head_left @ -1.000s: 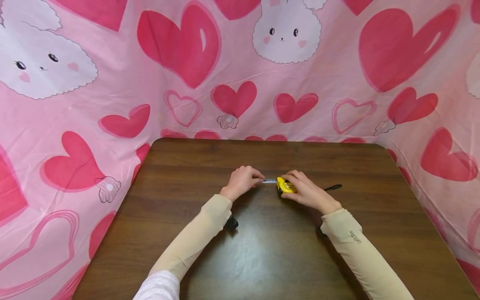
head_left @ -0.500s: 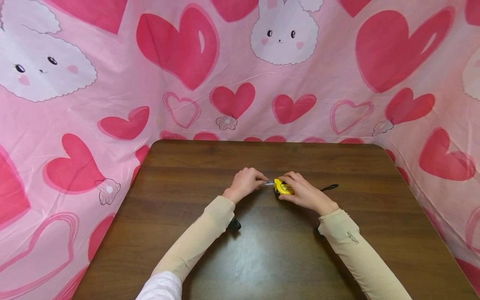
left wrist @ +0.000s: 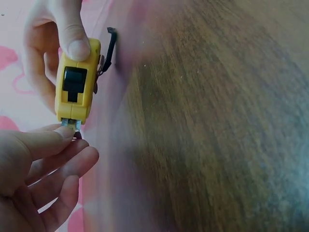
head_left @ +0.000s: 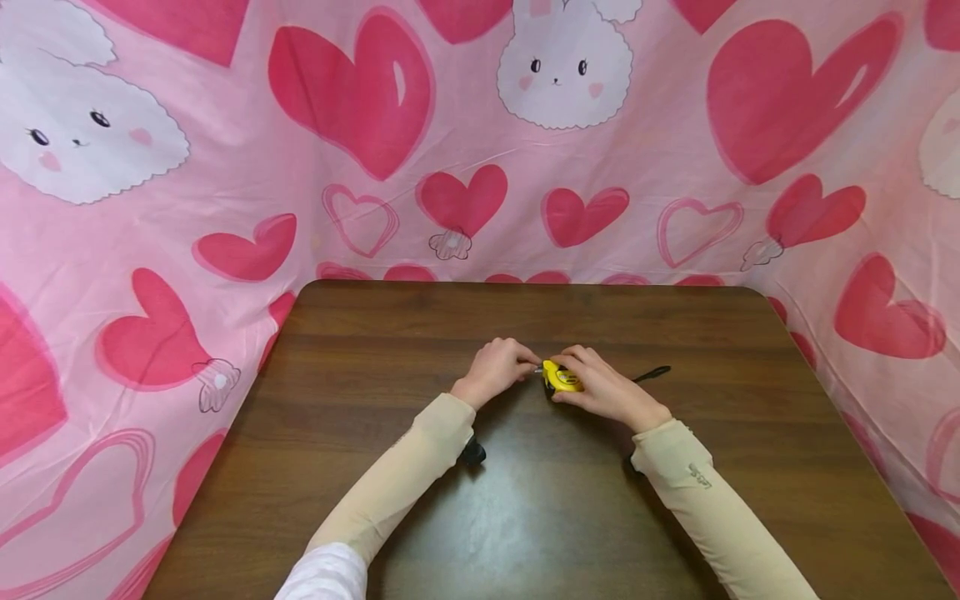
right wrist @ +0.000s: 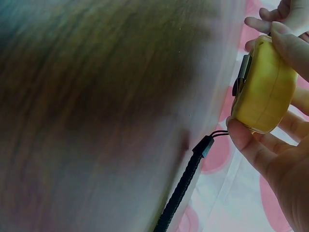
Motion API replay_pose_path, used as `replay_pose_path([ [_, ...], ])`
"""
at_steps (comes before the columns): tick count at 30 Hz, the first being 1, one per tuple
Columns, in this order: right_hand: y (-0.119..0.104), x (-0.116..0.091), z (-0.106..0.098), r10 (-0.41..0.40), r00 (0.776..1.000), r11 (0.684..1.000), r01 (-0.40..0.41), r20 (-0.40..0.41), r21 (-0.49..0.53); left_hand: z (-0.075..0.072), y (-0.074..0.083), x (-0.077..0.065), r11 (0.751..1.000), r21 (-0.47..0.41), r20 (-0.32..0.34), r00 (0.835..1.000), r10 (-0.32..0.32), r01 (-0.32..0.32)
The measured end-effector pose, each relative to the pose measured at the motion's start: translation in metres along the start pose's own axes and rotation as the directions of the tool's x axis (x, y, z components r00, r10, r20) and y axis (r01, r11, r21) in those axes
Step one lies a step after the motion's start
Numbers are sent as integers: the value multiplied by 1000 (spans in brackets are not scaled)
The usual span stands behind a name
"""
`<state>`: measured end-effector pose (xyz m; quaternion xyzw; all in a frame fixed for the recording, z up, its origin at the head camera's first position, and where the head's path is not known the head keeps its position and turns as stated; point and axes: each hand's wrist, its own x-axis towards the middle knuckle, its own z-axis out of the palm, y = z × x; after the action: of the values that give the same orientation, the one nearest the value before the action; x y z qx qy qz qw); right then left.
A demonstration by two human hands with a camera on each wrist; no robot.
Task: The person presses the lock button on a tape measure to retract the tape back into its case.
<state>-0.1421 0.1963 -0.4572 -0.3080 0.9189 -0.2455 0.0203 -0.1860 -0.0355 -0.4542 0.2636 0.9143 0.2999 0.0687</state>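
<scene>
A yellow tape measure [head_left: 562,377] with a black slide button is gripped by my right hand [head_left: 606,390], thumb on one side and fingers on the other. My left hand [head_left: 495,372] pinches the metal end of the tape [left wrist: 71,123] between thumb and index finger, right at the mouth of the case. Only a very short bit of blade shows there. The other left fingers are loosely bent below it in the left wrist view. A black wrist strap [right wrist: 182,188] hangs from the case on a thin cord.
Both hands are over a dark brown wooden table [head_left: 495,517] with rounded far corners. A pink cloth [head_left: 622,150] printed with hearts and rabbits stands behind it and along both sides. Small black wrist devices [head_left: 472,452] sit under the beige sleeves.
The stretch of blade between the hands has shortened to almost nothing. The right hand and tape measure have come left toward the left hand, which has shifted slightly right.
</scene>
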Motion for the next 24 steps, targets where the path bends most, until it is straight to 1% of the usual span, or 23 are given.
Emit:
replay_pose_path([
  [4, -1, 0, 1, 5, 1000, 1000, -5, -2, 3, 2, 2, 1, 1000, 23, 0, 1000, -3, 3],
  [10, -3, 1, 0, 4, 1000, 1000, -4, 3, 1, 2, 4, 2, 1000, -4, 7, 1000, 11, -11],
  [17, -4, 3, 0, -15, 1000, 1000, 15, 0, -1, 2, 5, 2, 999, -13, 3, 999, 35, -35],
  [24, -6, 2, 0, -10, 1000, 1000, 10, 5, 3, 5, 5, 1, 999, -22, -5, 999, 35, -35],
])
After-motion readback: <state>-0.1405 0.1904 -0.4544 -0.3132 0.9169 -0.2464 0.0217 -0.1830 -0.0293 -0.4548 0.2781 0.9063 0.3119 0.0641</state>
